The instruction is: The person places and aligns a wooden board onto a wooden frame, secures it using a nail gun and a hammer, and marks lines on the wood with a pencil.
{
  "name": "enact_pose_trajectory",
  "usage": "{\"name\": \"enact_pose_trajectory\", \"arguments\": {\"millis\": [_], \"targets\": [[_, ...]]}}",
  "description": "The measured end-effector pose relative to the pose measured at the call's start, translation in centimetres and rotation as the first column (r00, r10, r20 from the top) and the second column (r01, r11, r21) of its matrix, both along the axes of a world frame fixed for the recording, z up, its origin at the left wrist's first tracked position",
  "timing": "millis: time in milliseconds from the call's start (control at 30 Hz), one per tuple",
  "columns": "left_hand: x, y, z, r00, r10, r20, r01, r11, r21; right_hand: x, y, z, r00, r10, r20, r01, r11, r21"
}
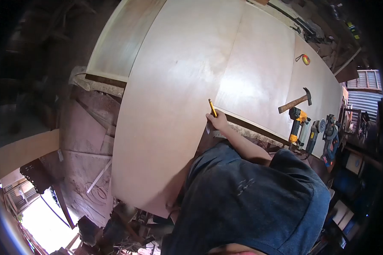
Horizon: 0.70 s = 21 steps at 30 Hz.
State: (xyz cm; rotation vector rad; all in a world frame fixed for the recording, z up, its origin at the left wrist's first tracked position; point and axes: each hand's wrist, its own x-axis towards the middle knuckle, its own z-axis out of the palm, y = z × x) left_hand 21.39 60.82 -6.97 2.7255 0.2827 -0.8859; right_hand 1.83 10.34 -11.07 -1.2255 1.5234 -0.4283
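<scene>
My right hand (217,121) is closed around a yellow pencil (212,109), whose dark end points up and away. It is beside the edge of a long pale wooden panel (157,127). My left hand (172,209) is at the panel's near lower corner, in shadow, and its fingers are too dim to make out. Other pale panels (259,76) lie alongside to the right.
A hammer (295,103), a yellow and black nail gun (298,123), an angle grinder (314,134) and another power tool (330,140) lie at the right. A tape measure (305,59) is farther back. Wood scraps (93,227) lie at the lower left.
</scene>
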Motion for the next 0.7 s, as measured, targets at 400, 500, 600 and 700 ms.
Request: {"name": "enact_pose_trajectory", "arguments": {"millis": [400, 500, 600, 700], "targets": [[-0.7, -2.9, 0.0, 1.0, 0.005, 0.002, -0.005, 1.0, 0.005, -2.1, -9.8, 7.9, 0.861, 0.122, -0.494, -0.247, 0.949, -0.197], [-0.5, -4.7, -0.4, 1.0, 0.001, 0.005, -0.001, 1.0, 0.017, -2.7, -19.4, 7.7, 0.854, 0.032, -0.519, -0.331, 0.804, -0.495], [-0.5, -7.1, -0.6, 1.0, 0.012, 0.012, -0.013, 0.999, 0.04, -2.5, -30.6, 5.3, 0.815, -0.104, -0.57, -0.45, 0.507, -0.735], [-0.9, -10.0, -0.8, 0.999, 0.034, 0.02, -0.035, 0.997, 0.072, -2.7, -41.8, 2.6, 0.658, -0.149, -0.739, -0.603, 0.483, -0.635]]}}
